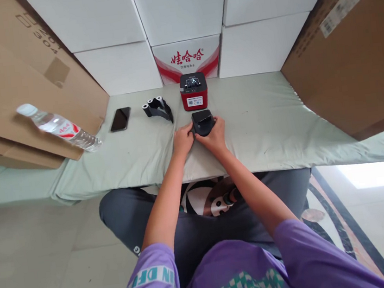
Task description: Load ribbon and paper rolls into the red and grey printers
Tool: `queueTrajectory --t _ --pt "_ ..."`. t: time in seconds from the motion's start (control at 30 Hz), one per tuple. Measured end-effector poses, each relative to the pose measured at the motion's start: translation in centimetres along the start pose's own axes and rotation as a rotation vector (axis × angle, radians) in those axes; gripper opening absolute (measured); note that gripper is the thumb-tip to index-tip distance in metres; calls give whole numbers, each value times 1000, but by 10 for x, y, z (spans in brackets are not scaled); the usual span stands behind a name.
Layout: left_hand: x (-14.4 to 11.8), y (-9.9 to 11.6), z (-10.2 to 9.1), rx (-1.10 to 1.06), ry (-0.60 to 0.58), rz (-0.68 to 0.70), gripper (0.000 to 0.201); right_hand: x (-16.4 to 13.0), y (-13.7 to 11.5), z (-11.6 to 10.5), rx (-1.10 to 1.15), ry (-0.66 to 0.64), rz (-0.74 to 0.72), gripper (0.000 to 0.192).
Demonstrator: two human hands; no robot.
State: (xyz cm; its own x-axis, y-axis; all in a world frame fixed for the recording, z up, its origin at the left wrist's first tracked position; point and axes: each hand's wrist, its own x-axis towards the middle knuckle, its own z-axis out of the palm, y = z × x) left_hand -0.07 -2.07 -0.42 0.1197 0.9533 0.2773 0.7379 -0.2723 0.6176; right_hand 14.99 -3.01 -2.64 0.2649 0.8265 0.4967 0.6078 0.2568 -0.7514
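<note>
Far left, past the left edge of the cloth-covered desk [273,120]: big cardboard boxes [12,77], flaps closed, contents hidden. Leaning on them, a tilted clear water bottle [59,127], white cap up and to the left, red label, clear water inside. Further right, near the back edge, a black phone [120,119] lying flat, screen dark. Just right of that, a black plastic part [158,109] with round sockets on top, apart from the phone. Along the back edge, a wall of closed white boxes [112,41], one in the middle printed with red characters [187,58]; nothing visible of what is inside. In front of that printed box, a small red box-shaped device [194,91] with a black top and a white sticker on its front. Just in front of it, toward the front edge at the middle, a small black box [203,122], lid shut, grasped from both sides: left hand [182,140] curled against its left side, right hand [215,136] wrapped round its right and near side. Far right, another large closed cardboard box [348,45] with a white label.
</note>
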Motion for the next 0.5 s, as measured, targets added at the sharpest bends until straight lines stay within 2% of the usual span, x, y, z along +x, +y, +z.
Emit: queueTrajectory --t 0.1,0.2,0.33,0.5 --pt "1 -1 1 -4 -4 -15 64 -1 -2 0 0 -47 31 117" --pt "1 0 2 13 -15 -20 67 -1 -1 1 19 -105 62 127" --pt "2 3 1 50 -33 -25 70 2 3 3 -3 -118 77 121" --pt "1 7 0 100 -47 -47 66 3 2 0 -33 -117 18 97"
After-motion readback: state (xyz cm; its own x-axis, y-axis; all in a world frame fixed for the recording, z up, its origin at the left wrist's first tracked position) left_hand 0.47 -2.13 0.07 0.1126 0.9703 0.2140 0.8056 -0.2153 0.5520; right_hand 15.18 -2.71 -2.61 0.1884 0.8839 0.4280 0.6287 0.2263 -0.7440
